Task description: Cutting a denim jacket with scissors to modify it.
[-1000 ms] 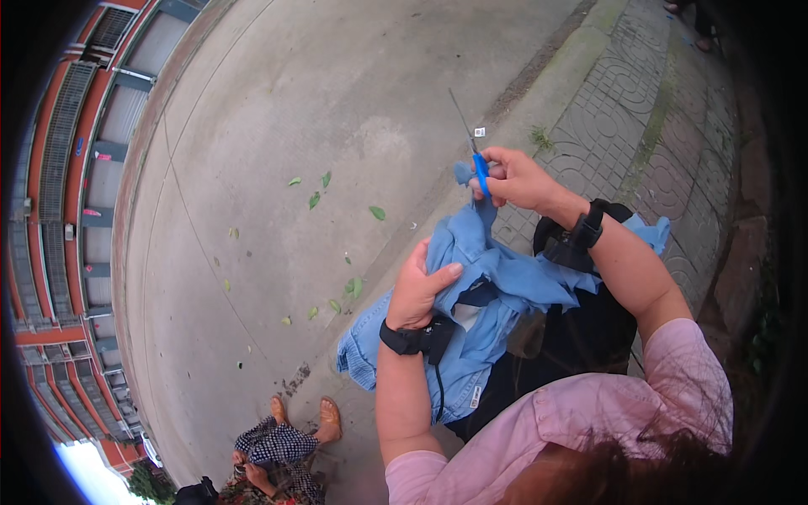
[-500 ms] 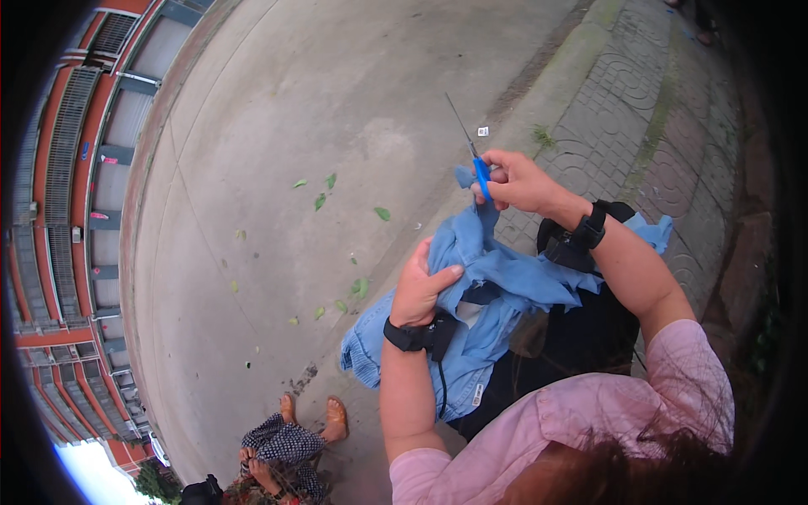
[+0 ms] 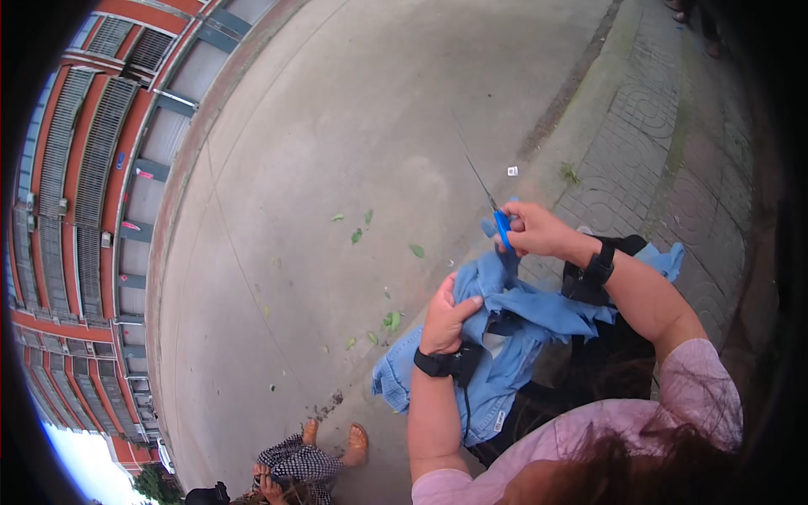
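Spread over my lap is a light blue denim garment [image 3: 495,394] with cut, ragged strips and a small white label near its lower edge. My left hand [image 3: 443,316] grips a bunched fold of it, thumb on top and fingers around the far side. Above the cloth, my right hand [image 3: 539,230] is closed on scissors [image 3: 502,227] with blue handles. Their thin blades point up and left, away from the garment, over the pavement. A bit of blue cloth shows beside the handles; whether the right fingers also pinch it I cannot tell.
Loose green leaves [image 3: 392,321] lie on the concrete [image 3: 286,185] to the left. Patterned paving [image 3: 640,118] runs along the right. Another person in checked trousers [image 3: 299,461] sits at lower left. A red building [image 3: 93,160] stands at far left.
The whole view has shifted, so ground, hands and cloth appear lower and farther right. My hands keep nearly the same hold and position relative to the garment.
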A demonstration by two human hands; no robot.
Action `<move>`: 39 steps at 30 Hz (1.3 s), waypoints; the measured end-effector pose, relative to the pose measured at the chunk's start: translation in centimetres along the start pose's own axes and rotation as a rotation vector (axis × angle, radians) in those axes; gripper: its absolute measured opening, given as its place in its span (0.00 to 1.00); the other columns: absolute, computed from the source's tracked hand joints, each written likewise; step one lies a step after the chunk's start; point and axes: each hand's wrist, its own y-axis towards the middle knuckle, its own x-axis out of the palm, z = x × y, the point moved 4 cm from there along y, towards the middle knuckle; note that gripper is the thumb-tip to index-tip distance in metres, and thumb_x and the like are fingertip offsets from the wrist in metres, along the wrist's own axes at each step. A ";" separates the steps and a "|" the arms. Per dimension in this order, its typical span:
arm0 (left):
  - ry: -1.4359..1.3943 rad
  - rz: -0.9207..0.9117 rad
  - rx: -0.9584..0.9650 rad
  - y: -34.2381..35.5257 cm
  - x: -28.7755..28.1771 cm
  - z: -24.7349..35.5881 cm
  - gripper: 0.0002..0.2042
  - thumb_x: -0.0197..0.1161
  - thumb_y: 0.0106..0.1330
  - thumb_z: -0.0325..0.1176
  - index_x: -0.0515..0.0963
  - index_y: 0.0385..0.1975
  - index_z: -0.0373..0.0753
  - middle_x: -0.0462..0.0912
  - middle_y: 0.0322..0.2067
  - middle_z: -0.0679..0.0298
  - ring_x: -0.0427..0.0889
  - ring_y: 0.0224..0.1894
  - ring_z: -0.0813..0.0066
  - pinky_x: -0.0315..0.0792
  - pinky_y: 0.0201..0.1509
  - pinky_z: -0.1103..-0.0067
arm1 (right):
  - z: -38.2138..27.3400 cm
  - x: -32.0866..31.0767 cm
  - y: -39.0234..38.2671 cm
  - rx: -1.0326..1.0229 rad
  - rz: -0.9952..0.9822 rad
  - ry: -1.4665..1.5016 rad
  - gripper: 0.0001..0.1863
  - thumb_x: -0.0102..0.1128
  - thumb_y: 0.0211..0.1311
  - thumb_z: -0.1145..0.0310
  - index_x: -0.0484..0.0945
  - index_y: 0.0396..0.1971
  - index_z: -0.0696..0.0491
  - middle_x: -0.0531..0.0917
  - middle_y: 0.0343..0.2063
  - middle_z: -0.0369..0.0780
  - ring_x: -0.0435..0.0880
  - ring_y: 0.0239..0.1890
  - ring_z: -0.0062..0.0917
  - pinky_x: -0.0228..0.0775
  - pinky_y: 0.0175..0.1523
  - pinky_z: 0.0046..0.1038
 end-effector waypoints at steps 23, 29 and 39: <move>-0.076 0.681 0.342 -1.1 -3.4 0.3 0.34 0.51 0.54 0.17 0.48 0.63 0.44 0.71 0.37 0.60 0.75 0.30 0.74 0.73 0.29 0.79 | -2.1 6.3 1.3 -0.202 -0.008 -0.732 0.23 0.60 0.44 0.66 0.73 0.44 0.53 0.81 0.30 0.46 0.81 0.33 0.40 0.71 0.38 0.37; -0.023 0.584 0.207 -2.2 -3.2 0.9 0.41 0.50 0.56 0.16 0.40 0.67 0.53 0.71 0.36 0.60 0.72 0.22 0.78 0.64 0.16 0.85 | -2.0 6.6 0.2 -0.307 -0.057 -0.851 0.20 0.59 0.46 0.66 0.72 0.43 0.52 0.81 0.28 0.47 0.80 0.33 0.43 0.70 0.38 0.41; 0.107 0.369 0.048 -0.9 -1.1 1.1 0.22 0.55 0.62 0.27 0.65 0.58 0.42 0.73 0.28 0.70 0.69 0.22 0.85 0.59 0.18 0.90 | -1.1 6.8 -0.6 -0.408 -0.084 -1.051 0.20 0.58 0.47 0.67 0.70 0.44 0.49 0.80 0.21 0.44 0.79 0.25 0.42 0.69 0.30 0.42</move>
